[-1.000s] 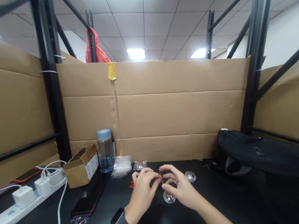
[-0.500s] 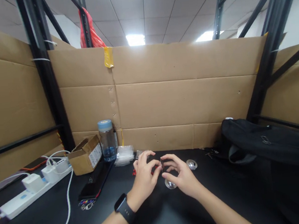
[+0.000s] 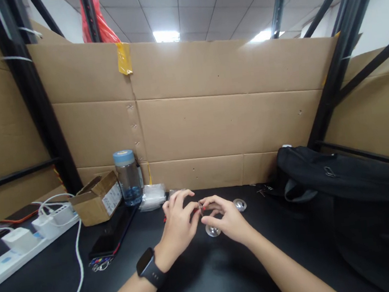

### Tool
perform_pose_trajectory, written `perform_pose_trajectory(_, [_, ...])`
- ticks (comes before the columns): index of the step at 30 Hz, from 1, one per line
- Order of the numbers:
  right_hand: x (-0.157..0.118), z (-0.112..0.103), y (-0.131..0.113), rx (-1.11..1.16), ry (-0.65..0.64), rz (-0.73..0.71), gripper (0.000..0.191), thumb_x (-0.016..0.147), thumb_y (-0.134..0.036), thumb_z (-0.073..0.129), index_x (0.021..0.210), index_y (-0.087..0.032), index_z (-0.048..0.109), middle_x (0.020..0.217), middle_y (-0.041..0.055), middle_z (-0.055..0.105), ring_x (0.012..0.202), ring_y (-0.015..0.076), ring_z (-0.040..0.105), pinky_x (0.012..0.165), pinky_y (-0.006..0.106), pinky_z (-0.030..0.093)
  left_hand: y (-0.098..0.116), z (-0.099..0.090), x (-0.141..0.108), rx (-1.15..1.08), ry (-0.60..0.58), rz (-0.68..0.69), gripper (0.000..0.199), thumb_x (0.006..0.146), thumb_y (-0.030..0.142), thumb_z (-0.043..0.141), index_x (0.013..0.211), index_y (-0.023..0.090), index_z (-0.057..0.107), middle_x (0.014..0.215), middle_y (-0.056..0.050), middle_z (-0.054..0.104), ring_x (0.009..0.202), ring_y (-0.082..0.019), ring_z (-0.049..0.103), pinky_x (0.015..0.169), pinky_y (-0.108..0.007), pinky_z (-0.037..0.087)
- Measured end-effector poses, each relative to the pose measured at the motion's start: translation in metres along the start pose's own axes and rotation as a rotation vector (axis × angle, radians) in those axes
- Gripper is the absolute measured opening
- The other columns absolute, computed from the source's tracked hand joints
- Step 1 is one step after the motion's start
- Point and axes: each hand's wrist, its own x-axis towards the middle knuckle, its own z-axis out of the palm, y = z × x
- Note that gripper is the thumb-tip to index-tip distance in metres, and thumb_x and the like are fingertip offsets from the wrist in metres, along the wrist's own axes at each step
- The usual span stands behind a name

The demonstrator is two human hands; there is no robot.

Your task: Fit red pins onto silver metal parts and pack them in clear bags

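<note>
My left hand (image 3: 180,219), a smartwatch (image 3: 148,264) on its wrist, pinches a small thin piece (image 3: 200,208) seen edge-on between thumb and forefinger. From the other side my right hand (image 3: 228,218) reaches the same piece, thumb and fingers curled close together. A tiny spot of red shows at the right fingertips; its kind is too small to tell. Below the right hand lies a shiny round dome-shaped piece (image 3: 213,230), partly covered by the fingers. Another such round piece (image 3: 239,205) rests just beyond that hand. Red bits behind the left hand are mostly hidden.
Left on the black table (image 3: 196,286) are a power strip (image 3: 26,254) with white plugs and cable, an opened cardboard box (image 3: 97,199), a blue-lidded bottle (image 3: 128,178), a dark flat case (image 3: 109,235) and clear plastic bags (image 3: 152,197). A black backpack (image 3: 346,185) fills the right. Cardboard walls enclose the table.
The whole view has shifted, so everything sits further left and a little higher. My right fingers have closed in on the thin piece, and a red spot now shows there.
</note>
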Motion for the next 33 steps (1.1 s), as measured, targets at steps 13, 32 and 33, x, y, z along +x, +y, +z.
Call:
perform_pose_trajectory(13, [0.0, -0.007, -0.003, -0.277, -0.092, -0.063, 0.022, 0.099, -0.037, 0.056, 0.089, -0.022, 0.068, 0.114, 0.0073, 0.061, 0.102, 0.0209, 0.062, 0.081, 0.032, 0.051, 0.0, 0.0, 0.001, -0.092, -0.061, 0.02, 0.017, 0.095, 0.018, 0.055, 0.096, 0.026, 0.071, 0.124, -0.006, 0.062, 0.126, -0.028, 0.046, 0.1, -0.045, 0.036])
perform_pose_trajectory(32, [0.013, -0.047, 0.015, -0.568, 0.059, -0.074, 0.019, 0.089, -0.021, 0.056, 0.074, -0.02, 0.065, 0.113, 0.0074, 0.063, 0.107, 0.0225, 0.061, 0.092, 0.035, 0.046, -0.03, 0.01, 0.001, -0.051, -0.326, 0.018, 0.029, 0.102, 0.038, 0.049, 0.127, 0.034, 0.062, 0.132, -0.003, 0.063, 0.125, -0.026, 0.047, 0.097, -0.044, 0.038])
perform_pose_trajectory(33, [0.015, -0.053, 0.02, -0.608, 0.068, -0.041, 0.018, 0.088, -0.021, 0.056, 0.073, -0.02, 0.065, 0.112, 0.0074, 0.064, 0.105, 0.0226, 0.061, 0.091, 0.035, 0.046, -0.04, 0.008, 0.004, -0.007, -0.301, -0.01, 0.026, 0.101, 0.033, 0.051, 0.123, 0.032, 0.064, 0.129, -0.003, 0.065, 0.125, -0.026, 0.047, 0.097, -0.044, 0.037])
